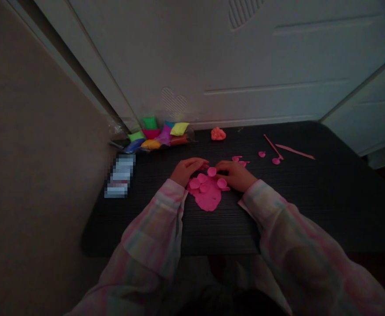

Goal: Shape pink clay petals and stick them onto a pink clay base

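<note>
A flat pink clay sheet [208, 199] lies on the dark table, with several small round pink clay pieces [202, 178] resting on its upper part. Between my hands is a cupped pink clay disc [211, 171] at the fingertips of my right hand [236, 174], whose fingers are bent and closed around its edge. Another cupped pink piece [221, 183] sits just below that hand. My left hand [190, 170] hovers over the sheet's upper left, fingers stretched loosely toward the disc, with nothing visible in them.
Behind my left hand lies a clear bag of colourful clay packets [159, 136]. A blurred-out phone-like rectangle [120, 176] is at the table's left. An orange clay lump [217, 134] sits at the back. Pink modelling tools [295, 151] and small pink bits [261, 154] lie right. A white panel [264, 101] stands behind.
</note>
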### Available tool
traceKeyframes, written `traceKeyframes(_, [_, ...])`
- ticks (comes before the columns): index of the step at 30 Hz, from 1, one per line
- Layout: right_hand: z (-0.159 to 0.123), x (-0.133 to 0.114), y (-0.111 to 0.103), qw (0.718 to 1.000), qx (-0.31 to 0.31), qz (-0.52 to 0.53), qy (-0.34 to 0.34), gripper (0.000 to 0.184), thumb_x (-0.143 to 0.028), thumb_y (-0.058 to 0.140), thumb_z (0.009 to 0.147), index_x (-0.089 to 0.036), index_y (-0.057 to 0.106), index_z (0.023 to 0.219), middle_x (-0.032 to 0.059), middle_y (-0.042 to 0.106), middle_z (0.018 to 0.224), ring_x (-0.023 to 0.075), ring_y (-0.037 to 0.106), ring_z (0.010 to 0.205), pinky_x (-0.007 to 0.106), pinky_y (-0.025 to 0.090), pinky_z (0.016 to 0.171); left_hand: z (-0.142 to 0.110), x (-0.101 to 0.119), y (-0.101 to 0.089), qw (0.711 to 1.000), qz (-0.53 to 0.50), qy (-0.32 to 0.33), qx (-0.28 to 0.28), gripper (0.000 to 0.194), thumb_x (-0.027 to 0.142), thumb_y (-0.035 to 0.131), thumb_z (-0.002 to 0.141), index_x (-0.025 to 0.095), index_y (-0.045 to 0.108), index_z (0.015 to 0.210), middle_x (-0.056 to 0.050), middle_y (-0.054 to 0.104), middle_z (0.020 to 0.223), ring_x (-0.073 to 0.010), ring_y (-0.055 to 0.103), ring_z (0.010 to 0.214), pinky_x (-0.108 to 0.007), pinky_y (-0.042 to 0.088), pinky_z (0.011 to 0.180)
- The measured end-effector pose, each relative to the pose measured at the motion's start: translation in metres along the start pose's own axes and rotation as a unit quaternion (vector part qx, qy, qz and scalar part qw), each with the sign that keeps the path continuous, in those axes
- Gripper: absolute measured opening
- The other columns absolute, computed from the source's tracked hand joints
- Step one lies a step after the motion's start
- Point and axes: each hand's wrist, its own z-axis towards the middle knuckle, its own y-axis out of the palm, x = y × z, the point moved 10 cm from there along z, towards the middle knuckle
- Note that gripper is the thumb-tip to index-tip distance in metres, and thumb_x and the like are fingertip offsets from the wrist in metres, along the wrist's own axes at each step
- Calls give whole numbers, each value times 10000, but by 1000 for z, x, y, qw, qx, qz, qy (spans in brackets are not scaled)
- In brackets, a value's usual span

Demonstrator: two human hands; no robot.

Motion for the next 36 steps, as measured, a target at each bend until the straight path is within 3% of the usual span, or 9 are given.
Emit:
traceKeyframes(5, [0, -1, 0, 1000, 2, -3, -6, 132, -195, 499, 665, -172, 597, 749, 33, 578, 784, 132, 522, 724, 268, 394, 667, -2, 5, 5, 998, 60, 10, -16, 187, 270, 532, 626, 149, 614, 742, -21, 608, 778, -137, 522, 769, -248, 375, 719])
traceKeyframes(10, [1, 0, 1, 1000, 4, -1, -3, 124, -206, 501, 666, -169, 597, 733, 31, 573, 764, 129, 520, 713, 266, 392, 660, 0, 1, 3, 997, 80, -2, -6, 195, 276, 572, 588, 141, 605, 725, -16, 603, 725, -125, 525, 711, -247, 388, 676])
traceKeyframes(22, [-2, 10, -6, 996, 33, 54, 58, 174, -282, 487, 677, -177, 587, 773, 19, 559, 759, 115, 490, 670, 258, 384, 612, 0, -10, -3, 998, 6, -51, 29, 177, 251, 615, 532, 138, 586, 665, 3, 601, 648, -104, 529, 623, -244, 394, 623])
traceKeyframes(31, [-2, 13, -6, 995, 35, 60, 73, 193, -287, 479, 680, -174, 588, 792, 20, 565, 750, 120, 490, 680, 260, 379, 608, -1, -11, 1, 997, -35, -61, 22, 226, 190, 614, 534, 150, 581, 754, 20, 592, 606, -88, 528, 596, -230, 388, 622])
traceKeyframes(36, [0, 10, -4, 996, 18, 60, 62, 174, -269, 493, 668, -173, 591, 774, 22, 573, 767, 125, 499, 705, 263, 379, 636, -1, -12, -1, 997, -31, -61, 37, 174, 194, 613, 529, 136, 578, 690, 17, 587, 615, -82, 518, 579, -223, 384, 604])
